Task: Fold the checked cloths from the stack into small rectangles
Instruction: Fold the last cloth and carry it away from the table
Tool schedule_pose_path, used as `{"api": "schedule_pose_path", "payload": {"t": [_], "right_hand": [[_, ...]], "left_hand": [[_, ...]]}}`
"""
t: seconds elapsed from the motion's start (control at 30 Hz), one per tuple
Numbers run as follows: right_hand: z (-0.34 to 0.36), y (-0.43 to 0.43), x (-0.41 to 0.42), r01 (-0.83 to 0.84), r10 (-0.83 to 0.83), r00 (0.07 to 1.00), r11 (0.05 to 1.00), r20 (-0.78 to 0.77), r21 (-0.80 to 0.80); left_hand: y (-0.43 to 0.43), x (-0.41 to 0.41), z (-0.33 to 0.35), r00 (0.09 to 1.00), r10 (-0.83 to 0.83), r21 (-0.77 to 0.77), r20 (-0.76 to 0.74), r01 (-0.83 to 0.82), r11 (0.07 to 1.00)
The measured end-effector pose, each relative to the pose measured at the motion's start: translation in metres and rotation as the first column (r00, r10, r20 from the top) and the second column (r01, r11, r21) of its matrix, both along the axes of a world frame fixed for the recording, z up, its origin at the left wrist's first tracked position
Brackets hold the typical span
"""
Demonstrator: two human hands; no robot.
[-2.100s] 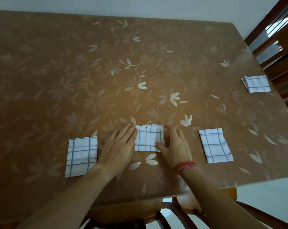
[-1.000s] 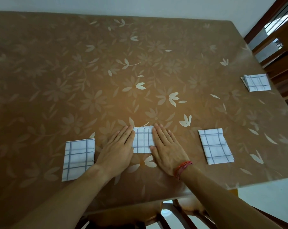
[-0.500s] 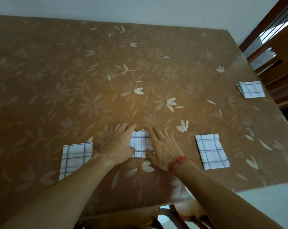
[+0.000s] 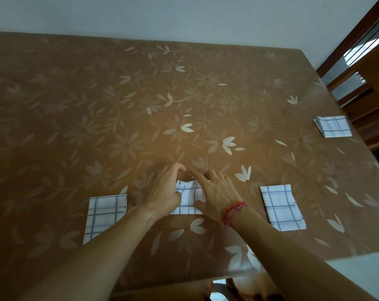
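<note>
Surface: brown surface [image 4: 140, 105] with a pale flower print, running up to a plain wall [image 4: 184, 16].
Room: wooden chair [image 4: 366, 109] on the right, barred window [image 4: 375, 40] behind it.
Cloth: checked cloth [image 4: 188, 198] near the front edge, between the left rectangle [image 4: 106, 211] and the right rectangle [image 4: 281, 207].
Left hand: left hand [image 4: 164, 187] has its fingers curled at the cloth's far edge. Honestly can't tell if the grip has it.
Right hand: right hand [image 4: 216, 192] is flat on the cloth with a wide grip, fingers spread.
Stack: stack [image 4: 333, 126] at the right edge, by the chair.
</note>
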State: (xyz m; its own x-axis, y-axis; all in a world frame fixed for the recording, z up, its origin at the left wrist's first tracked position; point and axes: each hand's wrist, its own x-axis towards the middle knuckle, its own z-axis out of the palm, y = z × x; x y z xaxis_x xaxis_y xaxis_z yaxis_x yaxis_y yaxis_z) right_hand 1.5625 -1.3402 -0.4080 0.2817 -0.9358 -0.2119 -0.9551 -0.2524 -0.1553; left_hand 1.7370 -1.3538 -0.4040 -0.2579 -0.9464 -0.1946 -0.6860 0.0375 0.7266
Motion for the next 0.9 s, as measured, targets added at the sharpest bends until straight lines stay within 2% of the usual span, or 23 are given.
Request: {"api": "schedule_pose_path", "payload": {"t": [0.1,0.2,0.27,0.33,0.37,0.4,0.43,0.47,0.57,0.63,0.77,0.9], "right_hand": [[0.007,0.005,0.002,0.004,-0.002,0.999,0.998,0.044,-0.057],[0.027,0.007,0.008,0.001,0.026,0.992,0.976,0.123,-0.219],[0.031,0.01,0.008,0.06,-0.03,0.986,0.982,0.165,-0.179],[-0.034,0.016,-0.031,0.176,-0.176,0.979,0.984,0.107,0.008],[-0.055,0.021,-0.046,0.2,-0.215,0.97,0.971,0.111,0.132],[-0.057,0.028,-0.051,0.243,-0.268,0.953,0.954,0.14,0.178],[-0.039,0.031,-0.044,0.312,-0.368,0.903,0.916,0.221,0.251],[-0.002,0.032,-0.026,0.359,-0.42,0.852,0.903,0.313,0.235],[0.116,0.042,0.027,0.412,-0.369,0.765,0.91,0.528,0.04],[0.137,0.055,0.036,0.403,-0.305,0.741,0.914,0.598,-0.033],[0.172,0.073,0.056,0.427,-0.304,0.641,0.904,0.705,0.002],[0.202,0.091,0.076,0.41,-0.271,0.594,0.912,0.758,0.004]], "left_hand": [[0.005,0.003,0.012,0.982,0.088,0.084,-0.167,-0.075,0.994],[0.011,0.007,0.027,0.951,0.145,0.098,-0.272,-0.122,0.988],[0.015,0.011,0.038,0.927,0.189,0.123,-0.323,-0.157,0.98],[0.02,0.019,0.05,0.907,0.213,0.158,-0.364,-0.165,0.974],[0.022,0.023,0.057,0.899,0.218,0.174,-0.381,-0.162,0.971],[0.024,0.029,0.064,0.888,0.23,0.185,-0.398,-0.167,0.968],[0.027,0.035,0.071,0.873,0.251,0.193,-0.418,-0.185,0.964],[0.031,0.04,0.079,0.852,0.284,0.206,-0.439,-0.211,0.955],[0.046,0.055,0.102,0.78,0.393,0.258,-0.487,-0.301,0.918],[0.059,0.065,0.115,0.749,0.428,0.286,-0.507,-0.322,0.903],[0.086,0.081,0.149,0.689,0.447,0.309,-0.57,-0.324,0.894],[0.11,0.094,0.188,0.644,0.42,0.287,-0.639,-0.307,0.907]]}}
